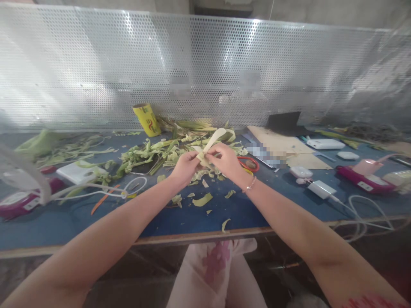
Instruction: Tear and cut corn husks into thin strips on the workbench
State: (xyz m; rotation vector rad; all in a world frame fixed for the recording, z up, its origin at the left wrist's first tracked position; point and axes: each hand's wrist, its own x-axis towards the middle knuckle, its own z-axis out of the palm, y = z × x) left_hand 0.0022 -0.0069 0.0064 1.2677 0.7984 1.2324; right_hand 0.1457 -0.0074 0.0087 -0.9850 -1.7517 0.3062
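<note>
A pale yellow-green strip (215, 137), curved into a loop at its top, stands up between my two hands over the blue table. My left hand (187, 167) is closed on its lower left part, with thumb and fingers pressed together. From the right, my right hand (224, 159) pinches the same strip near its base; a bracelet circles that wrist. The hands are close together, and the fingertips partly hide the strip's lower end. Green leafy pieces (144, 155) are heaped behind and left of the hands. Small pale scraps (203, 199) lie below them.
A yellow tube (147, 119) leans at the back by a perforated metal screen (208, 55). Red-handled scissors (249, 164) lie beside my right hand. Rightward are a phone (265, 155), brown paper (282, 139), a white charger (322, 189) and purple power strip (366, 179). Cables and a white box (81, 172) sit left.
</note>
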